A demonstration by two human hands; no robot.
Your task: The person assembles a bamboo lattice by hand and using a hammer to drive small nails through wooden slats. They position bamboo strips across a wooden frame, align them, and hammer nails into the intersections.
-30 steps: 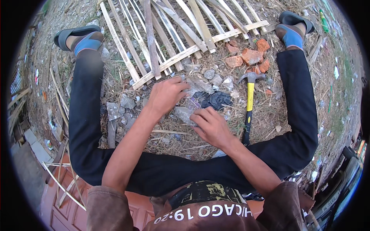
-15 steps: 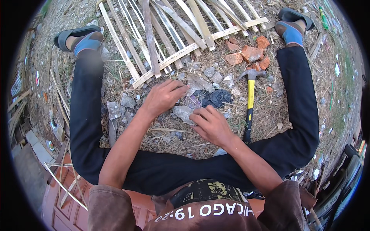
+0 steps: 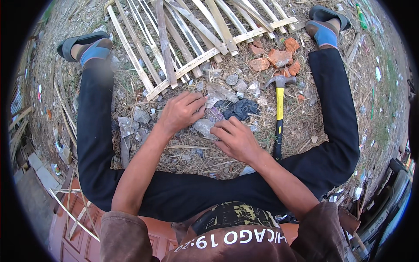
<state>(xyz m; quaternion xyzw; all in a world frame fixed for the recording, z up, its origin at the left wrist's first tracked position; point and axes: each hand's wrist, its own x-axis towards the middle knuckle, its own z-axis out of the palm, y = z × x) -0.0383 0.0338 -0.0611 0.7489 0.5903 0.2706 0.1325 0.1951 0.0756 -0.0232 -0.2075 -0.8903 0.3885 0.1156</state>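
Note:
My left hand [image 3: 182,112] hovers just up and left of a flat grey stone [image 3: 203,127], its fingers curled in and the fingertips hidden. Whatever it may hold does not show. At the stone's right end is my right hand [image 3: 238,139], palm down, with fingers loosely bent and apart. Whether its fingertips touch the stone I cannot tell. Beyond both hands lie a crumpled black plastic piece [image 3: 242,109] and a pale flat fragment [image 3: 219,94]. A claw hammer [image 3: 279,107] with a yellow and black handle rests on the ground right of my right hand.
A frame of thin wooden slats [image 3: 185,70] lies beyond my hands. Several broken red brick pieces [image 3: 279,58] sit above the hammer. My legs spread to both sides over dry grass and rubble. Bent wooden strips [image 3: 72,214] stand by a reddish panelled door [image 3: 61,244].
My left hand has drawn back slightly and its fingers have curled in more. My right hand has shifted little beside the stone. The whole view has moved slightly.

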